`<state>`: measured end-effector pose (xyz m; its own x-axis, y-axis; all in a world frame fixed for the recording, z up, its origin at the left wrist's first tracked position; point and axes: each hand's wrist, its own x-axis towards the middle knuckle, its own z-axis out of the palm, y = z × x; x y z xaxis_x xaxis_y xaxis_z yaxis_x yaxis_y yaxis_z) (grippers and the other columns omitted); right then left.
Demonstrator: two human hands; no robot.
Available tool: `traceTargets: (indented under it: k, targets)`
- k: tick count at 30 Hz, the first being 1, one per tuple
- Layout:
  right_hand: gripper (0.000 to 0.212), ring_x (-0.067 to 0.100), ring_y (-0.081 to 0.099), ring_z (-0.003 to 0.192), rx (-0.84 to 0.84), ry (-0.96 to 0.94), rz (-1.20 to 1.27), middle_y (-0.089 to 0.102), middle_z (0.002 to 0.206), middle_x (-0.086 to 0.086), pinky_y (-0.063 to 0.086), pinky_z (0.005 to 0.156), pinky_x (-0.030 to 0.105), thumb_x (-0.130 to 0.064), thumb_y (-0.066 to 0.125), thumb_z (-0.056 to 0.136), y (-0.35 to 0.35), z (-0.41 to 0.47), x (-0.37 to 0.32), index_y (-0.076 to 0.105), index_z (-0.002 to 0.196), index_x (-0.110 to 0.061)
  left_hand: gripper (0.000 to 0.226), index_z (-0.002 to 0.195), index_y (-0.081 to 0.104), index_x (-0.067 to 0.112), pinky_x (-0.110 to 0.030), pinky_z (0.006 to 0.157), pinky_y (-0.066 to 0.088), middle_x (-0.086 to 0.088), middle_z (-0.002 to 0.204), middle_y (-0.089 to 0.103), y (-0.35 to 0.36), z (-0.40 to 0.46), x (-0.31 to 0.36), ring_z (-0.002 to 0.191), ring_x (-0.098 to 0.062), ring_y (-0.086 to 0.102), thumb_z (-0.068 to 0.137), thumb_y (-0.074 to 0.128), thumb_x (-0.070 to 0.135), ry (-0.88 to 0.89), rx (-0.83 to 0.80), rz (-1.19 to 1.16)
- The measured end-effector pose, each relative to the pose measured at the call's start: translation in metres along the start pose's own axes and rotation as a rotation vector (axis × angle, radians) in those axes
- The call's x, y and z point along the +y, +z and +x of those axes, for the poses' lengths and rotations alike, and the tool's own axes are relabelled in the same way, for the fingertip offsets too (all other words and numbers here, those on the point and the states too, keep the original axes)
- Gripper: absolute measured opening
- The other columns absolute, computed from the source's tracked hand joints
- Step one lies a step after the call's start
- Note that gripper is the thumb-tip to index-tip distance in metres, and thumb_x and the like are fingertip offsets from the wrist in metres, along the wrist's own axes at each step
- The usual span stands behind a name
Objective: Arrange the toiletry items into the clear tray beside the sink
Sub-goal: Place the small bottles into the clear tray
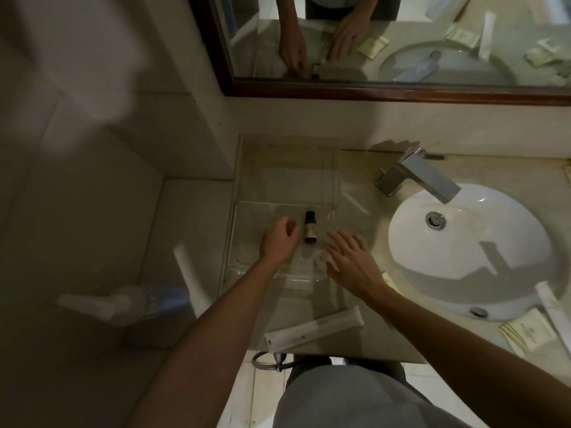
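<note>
Bathroom counter [349, 193], left hand [278, 239] curled, right hand [352, 261] splayed

Head camera looks steeply down, seemingly close, over the counter [309, 304].

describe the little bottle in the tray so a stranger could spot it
Left of the white sink a clear tray lies on the counter. The small bottle lies flat in it between both hands; it alone is dark, with a black cap.

I note the bottle [310, 227] lies in the tray [247, 208], left of the sink [463, 251]; wrapped packet [313, 330] on table [355, 193] before the tray.
</note>
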<state>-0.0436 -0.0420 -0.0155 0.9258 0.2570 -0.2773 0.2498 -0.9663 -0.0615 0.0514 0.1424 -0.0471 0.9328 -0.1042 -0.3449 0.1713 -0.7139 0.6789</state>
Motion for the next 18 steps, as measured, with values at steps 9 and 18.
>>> traceTargets:
  k: [9,18]
  targets:
    - [0.027,0.021,0.051,0.108,-0.021,-0.066,0.018,0.069,0.109,-0.001,0.033,0.100,0.041,-0.030,0.067,0.085,-0.004,0.012,-0.011,0.067,0.111,-0.022,0.032,0.107,0.065,0.018,-0.036,0.075,0.054,-0.004,0.097,0.071,0.014,0.008,0.024,0.086,-0.020,0.065,0.080,0.072,0.033,0.128,-0.032,0.037]
    - [0.035,0.021,0.048,0.108,0.000,0.030,0.121,0.067,0.115,-0.002,0.037,0.097,0.040,-0.022,0.072,0.078,-0.008,0.018,-0.015,0.064,0.113,-0.024,0.029,0.106,0.067,0.016,-0.031,0.076,0.055,-0.004,0.097,0.073,0.025,0.011,0.028,0.086,-0.018,0.067,0.079,0.073,0.028,0.065,-0.007,-0.015]
